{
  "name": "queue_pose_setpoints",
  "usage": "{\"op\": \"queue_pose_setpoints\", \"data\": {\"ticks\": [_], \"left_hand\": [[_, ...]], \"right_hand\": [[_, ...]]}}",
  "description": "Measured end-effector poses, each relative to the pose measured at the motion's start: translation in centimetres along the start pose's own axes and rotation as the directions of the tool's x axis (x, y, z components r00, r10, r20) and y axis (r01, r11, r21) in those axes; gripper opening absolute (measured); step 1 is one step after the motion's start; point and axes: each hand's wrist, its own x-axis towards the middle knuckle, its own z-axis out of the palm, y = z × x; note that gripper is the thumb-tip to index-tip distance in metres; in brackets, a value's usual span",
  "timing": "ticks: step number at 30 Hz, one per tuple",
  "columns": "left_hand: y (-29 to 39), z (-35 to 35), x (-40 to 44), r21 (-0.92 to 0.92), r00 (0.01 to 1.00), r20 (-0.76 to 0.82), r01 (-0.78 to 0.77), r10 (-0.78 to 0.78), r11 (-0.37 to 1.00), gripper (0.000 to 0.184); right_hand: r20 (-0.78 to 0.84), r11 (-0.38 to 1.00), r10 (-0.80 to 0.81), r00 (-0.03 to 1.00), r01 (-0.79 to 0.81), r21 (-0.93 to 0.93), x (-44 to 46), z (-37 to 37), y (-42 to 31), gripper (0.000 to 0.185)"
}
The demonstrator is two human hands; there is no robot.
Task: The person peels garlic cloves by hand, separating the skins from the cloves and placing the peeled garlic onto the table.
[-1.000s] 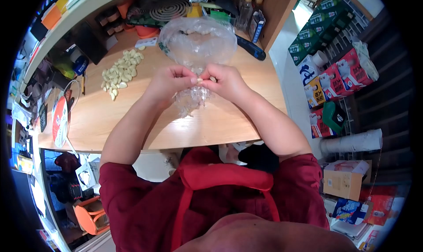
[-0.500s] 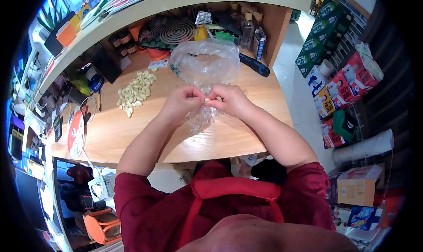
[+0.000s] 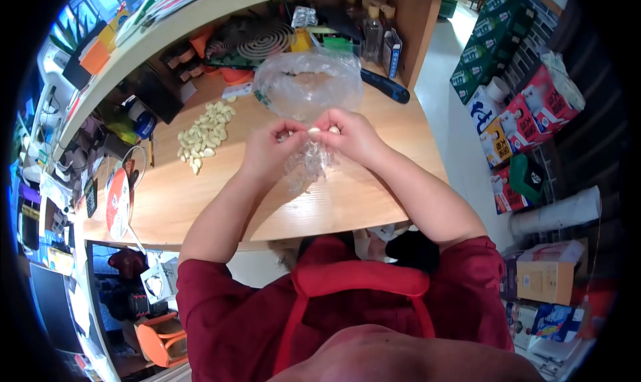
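Observation:
My left hand and my right hand meet over the desk, both pinching one pale garlic clove between thumbs and fingertips. A second clove shows in the curled fingers of my right hand. Something pale, too small to make out, sits inside my left fingers. Under the hands lies a heap of thin garlic skins. Off to the left, a pile of peeled garlic cloves rests on the wood. Just beyond my hands is a clear plastic bag with its mouth spread wide.
The wooden desk curves around in front of me. Under its raised shelf stand glass bottles, a mosquito coil and a dark blue-handled tool. A round red-and-white fan is at the left; stacked cartons line the right wall.
Both hands have shifted slightly up, still pinched together. The clove between the fingertips shows more of its pale surface. The view has tilted a little; the pile of cloves looks the same.

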Motion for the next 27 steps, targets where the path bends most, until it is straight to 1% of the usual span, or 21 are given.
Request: {"op": "queue_pose_setpoints", "data": {"ticks": [2, 5, 7, 10, 13, 19, 27], "left_hand": [[-0.36, 0.07, 0.16, 0.032, 1.0, -0.021, -0.022, 0.023, 0.999, 0.011], [-0.88, 0.14, 0.19, 0.099, 0.996, -0.037, -0.08, 0.084, 0.992, 0.011], [-1.07, 0.13, 0.22, 0.144, 0.991, -0.032, -0.125, 0.131, 0.982, 0.01], [-0.96, 0.0, 0.21, 0.319, 0.927, -0.013, -0.351, 0.375, 0.88, 0.01], [-0.67, -0.13, 0.33, 0.378, 0.875, 0.014, -0.452, 0.483, 0.808, 0.012], [-0.63, -0.22, 0.46, 0.372, 0.832, 0.037, -0.526, 0.554, 0.765, 0.011], [-0.81, -0.31, 0.58, 0.393, 0.847, 0.028, -0.497, 0.53, 0.774, 0.009]], "right_hand": [[0.017, 0.987, 0.061, 0.998, -0.063, 0.151, 0.2, 0.07, 0.08, 0.015], [0.061, 0.947, 0.062, 0.996, -0.078, 0.312, 0.22, -0.02, 0.17, 0.014], [0.073, 0.936, 0.066, 0.995, -0.087, 0.34, 0.27, -0.07, 0.41, 0.013], [0.099, 0.92, 0.076, 0.992, -0.108, 0.378, 0.2, -0.19, 0.29, 0.013], [0.116, 0.898, 0.083, 0.99, -0.125, 0.421, 0.2, -0.16, 0.23, 0.012], [0.161, 0.849, 0.1, 0.982, -0.169, 0.5, 0.35, -0.1, 0.73, 0.012], [0.168, 0.832, 0.122, 0.978, -0.193, 0.521, 0.36, -0.07, 0.65, 0.01]]}}
